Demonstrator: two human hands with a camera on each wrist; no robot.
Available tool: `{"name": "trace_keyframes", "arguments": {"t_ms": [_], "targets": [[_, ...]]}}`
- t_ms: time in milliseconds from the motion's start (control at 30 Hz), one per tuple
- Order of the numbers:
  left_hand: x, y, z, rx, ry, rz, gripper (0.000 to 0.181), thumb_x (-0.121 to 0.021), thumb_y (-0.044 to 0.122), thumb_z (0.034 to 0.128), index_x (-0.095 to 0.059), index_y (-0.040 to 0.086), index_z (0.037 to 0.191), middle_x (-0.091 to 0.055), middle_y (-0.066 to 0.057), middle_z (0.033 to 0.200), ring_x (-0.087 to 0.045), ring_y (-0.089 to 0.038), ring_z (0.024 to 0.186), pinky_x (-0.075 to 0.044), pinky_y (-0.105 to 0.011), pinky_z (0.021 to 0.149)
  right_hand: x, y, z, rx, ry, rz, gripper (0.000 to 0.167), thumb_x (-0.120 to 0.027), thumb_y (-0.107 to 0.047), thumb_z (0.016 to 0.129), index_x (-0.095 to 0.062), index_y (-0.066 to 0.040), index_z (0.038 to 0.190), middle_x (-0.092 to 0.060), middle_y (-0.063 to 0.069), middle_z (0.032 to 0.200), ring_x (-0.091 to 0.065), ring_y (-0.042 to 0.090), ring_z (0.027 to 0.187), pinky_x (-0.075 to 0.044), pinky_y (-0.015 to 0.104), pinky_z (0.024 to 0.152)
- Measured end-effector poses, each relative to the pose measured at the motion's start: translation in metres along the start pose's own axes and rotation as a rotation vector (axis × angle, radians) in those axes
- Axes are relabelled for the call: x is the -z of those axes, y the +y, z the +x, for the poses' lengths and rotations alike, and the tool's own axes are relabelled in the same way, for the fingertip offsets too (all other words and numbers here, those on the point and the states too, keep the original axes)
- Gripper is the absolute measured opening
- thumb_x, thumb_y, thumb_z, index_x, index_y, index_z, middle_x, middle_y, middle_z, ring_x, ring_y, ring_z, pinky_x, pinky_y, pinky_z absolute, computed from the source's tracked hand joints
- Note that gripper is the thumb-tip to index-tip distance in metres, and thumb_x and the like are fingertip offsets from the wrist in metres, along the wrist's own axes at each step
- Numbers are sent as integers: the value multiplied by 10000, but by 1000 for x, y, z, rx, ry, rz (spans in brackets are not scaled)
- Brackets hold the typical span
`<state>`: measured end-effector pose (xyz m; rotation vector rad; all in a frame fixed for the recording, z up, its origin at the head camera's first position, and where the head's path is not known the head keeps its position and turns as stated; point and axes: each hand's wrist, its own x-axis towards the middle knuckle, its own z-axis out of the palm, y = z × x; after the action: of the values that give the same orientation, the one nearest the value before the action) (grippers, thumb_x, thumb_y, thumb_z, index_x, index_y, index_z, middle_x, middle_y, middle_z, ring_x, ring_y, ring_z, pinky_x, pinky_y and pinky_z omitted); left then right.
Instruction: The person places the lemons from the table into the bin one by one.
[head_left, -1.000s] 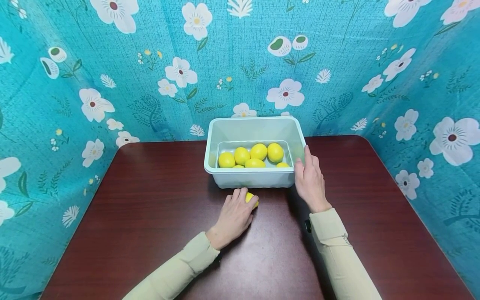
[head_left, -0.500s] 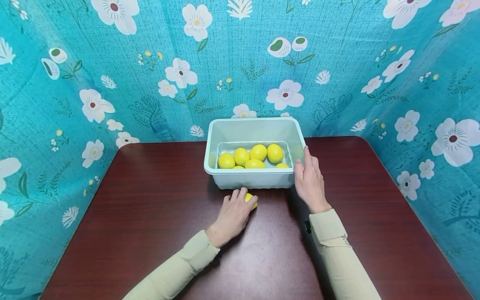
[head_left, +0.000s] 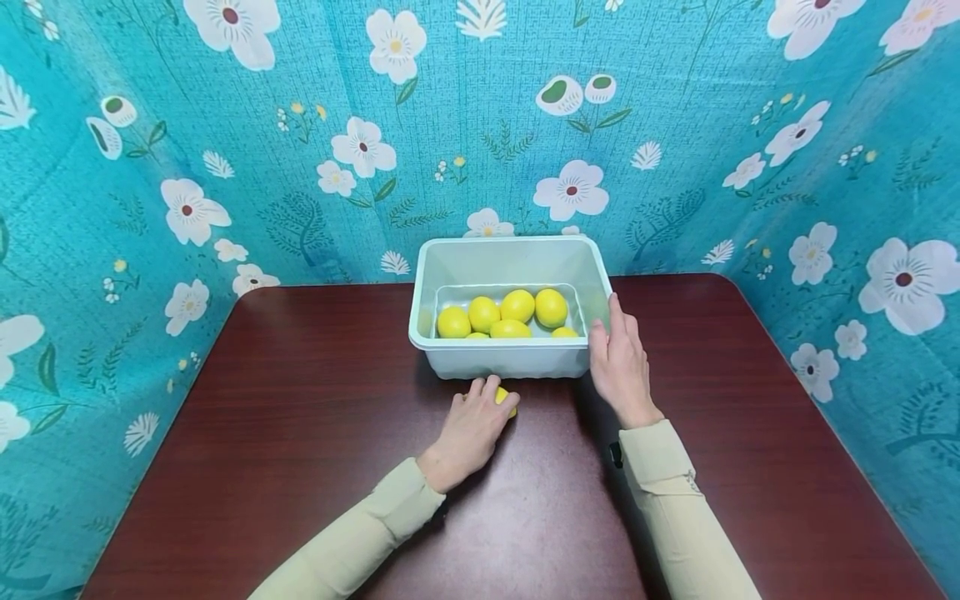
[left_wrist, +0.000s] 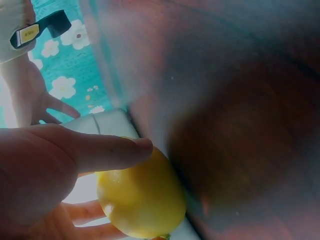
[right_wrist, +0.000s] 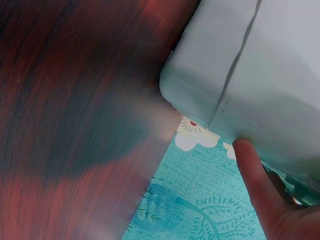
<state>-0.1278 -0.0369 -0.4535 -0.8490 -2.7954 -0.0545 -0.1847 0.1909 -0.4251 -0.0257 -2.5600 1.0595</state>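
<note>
My left hand (head_left: 467, 435) grips a yellow lemon (left_wrist: 142, 197) just in front of the pale green bin (head_left: 510, 360). Thumb and fingers wrap round the fruit, leaving only part of it visible in the head view; a small green tip shows at its end in the left wrist view. At the bin's right front corner, my right hand (head_left: 622, 367) touches the wall and rim with fairly straight fingers. One fingertip (right_wrist: 244, 150) meets the bin's outer wall in the right wrist view. Several lemons (head_left: 517, 307) lie inside the bin, the nearest partly hidden by its front wall.
The bin stands near the back edge of a dark red-brown wooden table (head_left: 315, 367). Behind and on both sides hangs a turquoise cloth (head_left: 450, 108) with white flowers. Light sleeves cover both forearms.
</note>
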Motion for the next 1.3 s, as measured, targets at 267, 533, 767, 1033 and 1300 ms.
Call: {"name": "trace_keyframes", "arguments": {"t_ms": [267,533,767,1033,1300], "targets": [[0,1,1,1,-8,22,133,-617,94,901,-527,171,961,-496,-62,998,-498,-242,877,-394,-311,537,-1,1,0,1,3,2,588,-316,-371,1025,-200,-136,1550,-445,217,1373,-525,383,1096,-459,590,865],[0,0,2,1,-10,28,107,-593,111,923,-533,173,986,-501,-65,1010,-503,-241,894,-410,-319,539,0,-1,0,-6,5,2,585,-322,-375,1023,-212,-144,1549,-448,210,1370,-527,386,1098,-456,586,867],[2,0,2,1,-8,22,133,-598,100,912,-537,178,1002,-505,-64,1009,-509,-241,898,-435,-329,553,0,-1,0,-4,10,16,580,-335,-364,1022,-223,-142,1546,-451,202,1377,-523,387,1132,-443,588,900],[0,-1,3,-7,-3,1,113,-593,112,922,-534,178,991,-503,-53,1012,-503,-239,900,-416,-323,559,0,0,-1,1,6,18,579,-331,-356,1026,-211,-135,1548,-448,216,1371,-523,393,1105,-446,587,882],[-1,-2,4,-11,-33,-18,213,-663,58,859,-545,182,985,-500,-51,1051,-498,-241,930,-428,-330,588,0,1,0,6,13,15,575,-334,-349,1027,-220,-126,1545,-445,217,1382,-516,395,1133,-439,589,903]]}}
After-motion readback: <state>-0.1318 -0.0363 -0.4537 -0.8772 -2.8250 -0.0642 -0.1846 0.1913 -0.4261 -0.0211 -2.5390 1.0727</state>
